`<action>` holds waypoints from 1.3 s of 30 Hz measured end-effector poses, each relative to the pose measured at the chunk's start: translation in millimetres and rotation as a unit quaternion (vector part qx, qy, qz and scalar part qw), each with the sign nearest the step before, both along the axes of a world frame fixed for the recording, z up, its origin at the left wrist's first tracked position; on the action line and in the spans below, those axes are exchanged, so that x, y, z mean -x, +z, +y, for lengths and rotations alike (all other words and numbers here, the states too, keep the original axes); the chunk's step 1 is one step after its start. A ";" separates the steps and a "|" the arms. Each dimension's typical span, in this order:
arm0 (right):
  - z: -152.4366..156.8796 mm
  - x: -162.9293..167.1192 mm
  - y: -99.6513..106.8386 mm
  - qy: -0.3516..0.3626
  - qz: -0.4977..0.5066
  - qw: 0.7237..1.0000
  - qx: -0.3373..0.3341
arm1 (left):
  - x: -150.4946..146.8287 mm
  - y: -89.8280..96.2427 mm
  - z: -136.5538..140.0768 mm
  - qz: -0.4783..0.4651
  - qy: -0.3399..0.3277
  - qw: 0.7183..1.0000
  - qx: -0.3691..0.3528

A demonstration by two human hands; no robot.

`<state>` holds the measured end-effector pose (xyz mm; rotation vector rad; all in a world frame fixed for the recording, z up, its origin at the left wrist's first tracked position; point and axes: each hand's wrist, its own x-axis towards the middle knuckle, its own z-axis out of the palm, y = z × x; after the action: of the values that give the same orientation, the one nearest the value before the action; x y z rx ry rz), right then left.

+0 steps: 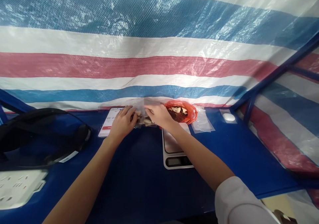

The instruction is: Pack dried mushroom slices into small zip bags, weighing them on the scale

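A small clear plastic bag (141,120) with pale and brown dried slices in it lies at the back of the blue table, between my hands. My left hand (124,120) has its fingers curled over the bag's left side. At the upper right edge of the bag, my right hand (159,115) is closed in a pinch on the plastic; its fingertips are partly hidden. Just right of that hand stands an open red plastic bag (192,112) holding more dried slices (176,110). My right forearm passes over a white kitchen scale (171,144).
A phone (106,126) showing a timer lies beside my left hand. Flat clear bags (202,121) and a white rounded object (228,117) are at right. A black strapped headset (83,134) and a white power strip (21,192) occupy the left. Striped sheeting (149,64) hangs behind.
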<state>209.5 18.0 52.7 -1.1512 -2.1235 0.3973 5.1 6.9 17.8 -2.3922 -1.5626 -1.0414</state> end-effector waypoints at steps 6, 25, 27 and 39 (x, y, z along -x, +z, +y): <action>-27.8 -3.3 -16.7 0.049 -0.159 0.983 -0.070 | 0.0 -1.3 3.8 0.015 -0.014 0.999 0.031; -88.1 -98.4 -26.3 -0.036 -0.015 0.995 -0.096 | -53.4 7.2 -57.2 -0.005 -0.041 0.997 -0.072; -101.8 -126.9 -35.1 -0.069 0.009 0.994 -0.084 | -62.6 2.5 -70.6 -0.002 -0.048 0.997 -0.065; -123.3 -207.2 -75.1 -0.169 -0.184 0.968 0.001 | -84.5 -33.8 -96.6 0.067 -0.008 0.997 0.049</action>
<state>416.7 -105.3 -22.4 -1.6583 -2.1692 0.0265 89.5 -89.7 -16.0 -2.4841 -1.5844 -0.8052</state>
